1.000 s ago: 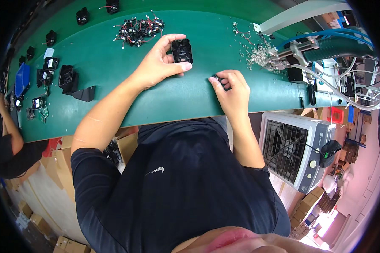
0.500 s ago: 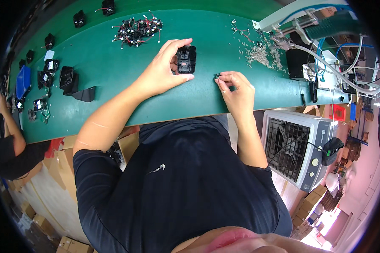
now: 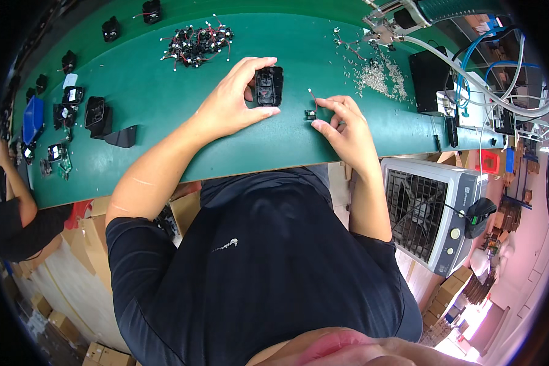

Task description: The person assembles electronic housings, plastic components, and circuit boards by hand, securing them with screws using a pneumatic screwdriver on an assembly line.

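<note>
My left hand (image 3: 235, 97) is wrapped round the side of a black plastic housing (image 3: 269, 86), thumb below and fingers above, with its hollow side up. To the right, my right hand (image 3: 348, 125) has a small black part (image 3: 310, 114) at its thumb and fingertips. A thin dark-red wire (image 3: 313, 96) with a white connector at its end sticks up from that part. Just beyond my left hand lies a heap of black parts with red wires and white plugs (image 3: 196, 46).
Small pale screw-like pieces (image 3: 375, 79) are scattered at the far right, below a metal tool with hoses (image 3: 387, 27). Several black housings (image 3: 96, 113) and a blue tray (image 3: 34, 120) lie at left, near another person's arm (image 3: 18, 180). A cooler (image 3: 430, 213) stands right of the table.
My right hand's fingers have spread and shifted slightly, and the small black part with its wire now shows more fully. The hanging tool has swung left. My left hand stays on the housing.
</note>
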`<state>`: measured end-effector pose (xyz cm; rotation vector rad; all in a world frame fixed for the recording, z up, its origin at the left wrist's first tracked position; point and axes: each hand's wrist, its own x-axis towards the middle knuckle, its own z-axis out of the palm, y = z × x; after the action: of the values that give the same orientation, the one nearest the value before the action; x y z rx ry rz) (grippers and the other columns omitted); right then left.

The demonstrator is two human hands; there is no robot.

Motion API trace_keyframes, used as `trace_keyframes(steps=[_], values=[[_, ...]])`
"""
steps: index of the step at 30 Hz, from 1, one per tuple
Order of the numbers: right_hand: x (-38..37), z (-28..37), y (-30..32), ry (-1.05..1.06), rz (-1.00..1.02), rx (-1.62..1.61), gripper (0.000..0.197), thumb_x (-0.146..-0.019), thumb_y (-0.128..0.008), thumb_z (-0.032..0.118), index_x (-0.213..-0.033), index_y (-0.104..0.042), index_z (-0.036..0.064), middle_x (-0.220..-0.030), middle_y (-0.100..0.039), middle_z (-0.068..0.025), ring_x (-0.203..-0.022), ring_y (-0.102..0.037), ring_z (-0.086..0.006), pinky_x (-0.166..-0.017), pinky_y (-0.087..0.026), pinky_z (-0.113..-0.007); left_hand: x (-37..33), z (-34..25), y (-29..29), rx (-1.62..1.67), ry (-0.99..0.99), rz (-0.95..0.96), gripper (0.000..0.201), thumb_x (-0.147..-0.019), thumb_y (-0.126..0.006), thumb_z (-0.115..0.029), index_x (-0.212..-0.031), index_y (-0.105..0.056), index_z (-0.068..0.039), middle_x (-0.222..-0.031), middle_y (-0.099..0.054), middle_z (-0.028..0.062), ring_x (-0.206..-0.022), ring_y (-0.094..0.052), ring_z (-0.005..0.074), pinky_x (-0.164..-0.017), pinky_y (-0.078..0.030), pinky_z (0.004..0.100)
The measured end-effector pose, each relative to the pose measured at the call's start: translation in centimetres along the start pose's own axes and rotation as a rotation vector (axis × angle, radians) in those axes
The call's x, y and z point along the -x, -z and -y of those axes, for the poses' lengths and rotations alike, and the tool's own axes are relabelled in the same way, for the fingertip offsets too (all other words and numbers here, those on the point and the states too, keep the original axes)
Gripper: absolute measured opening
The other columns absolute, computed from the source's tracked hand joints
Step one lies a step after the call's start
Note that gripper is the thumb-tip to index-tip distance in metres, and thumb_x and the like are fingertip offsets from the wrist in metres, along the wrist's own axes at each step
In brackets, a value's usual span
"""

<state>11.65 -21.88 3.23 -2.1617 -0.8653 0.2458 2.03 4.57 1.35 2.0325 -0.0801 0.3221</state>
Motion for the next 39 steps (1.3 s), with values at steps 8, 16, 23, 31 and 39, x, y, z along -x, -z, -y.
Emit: trace_keyframes(steps=[8,16,23,31,39], values=[[-1.0,1.3,-0.7,0.122,0.064,-0.029,0.013,-0.085,-0.077,-0.002,-0.098,-0.077,-0.0001,-0.103,-0.073,-0.0115,-0.078,-0.071,-0.0155,-0.066,-0.056,-0.028,0.3,-0.2,-0.2,-0.282,-0.141,0.001,0.086,-0.073,-0.092,-0.024,-0.148,-0.051,-0.011,-0.139,-0.058,0.0121,-0.12,-0.059,0.0283,-0.097,-0.048,0.0383],[-1.5,4.3,-5.0,0.376,-0.187,-0.037,0.017,-0.078,-0.078,-0.004,-0.092,-0.072,0.0027,-0.103,-0.072,-0.0085,-0.09,-0.071,-0.0263,-0.076,-0.059,-0.036,0.5,-0.1,-1.0,-0.288,-0.201,0.004,0.078,-0.07,-0.088,-0.023,-0.139,-0.055,-0.006,-0.128,-0.061,0.0146,-0.122,-0.057,0.0345,-0.102,-0.039,0.0458],[-1.8,4.0,-5.6,0.441,-0.209,0.089,0.022,-0.075,-0.079,-0.003,-0.094,-0.072,0.0053,-0.101,-0.07,-0.0089,-0.096,-0.069,-0.0277,-0.082,-0.056,-0.039,0.6,-0.6,-0.8,-0.316,-0.138,0.066,0.08,-0.07,-0.088,-0.019,-0.142,-0.054,-0.009,-0.133,-0.061,0.0133,-0.128,-0.055,0.0326,-0.105,-0.039,0.0448],[-2.2,5.3,-4.8,0.231,-0.051,0.179,0.023,-0.078,-0.078,0.005,-0.101,-0.073,0.0035,-0.096,-0.061,-0.0128,-0.089,-0.064,-0.0324,-0.077,-0.054,-0.043,0.3,-0.1,-1.0,-0.335,-0.256,0.012,0.078,-0.067,-0.09,-0.02,-0.136,-0.056,-0.007,-0.13,-0.06,0.013,-0.121,-0.058,0.0326,-0.1,-0.04,0.0462],[-5.7,7.5,6.6,0.674,-0.924,-0.006,0.045,-0.094,-0.073,0.008,-0.133,-0.056,-0.0063,-0.124,-0.063,-0.0166,-0.107,-0.061,-0.0231,-0.091,-0.052,-0.033,0.4,0.4,-0.5,-0.277,-0.154,-0.034,0.075,-0.071,-0.094,-0.025,-0.133,-0.053,-0.01,-0.135,-0.059,0.0113,-0.129,-0.056,0.0311,-0.109,-0.038,0.0435]])
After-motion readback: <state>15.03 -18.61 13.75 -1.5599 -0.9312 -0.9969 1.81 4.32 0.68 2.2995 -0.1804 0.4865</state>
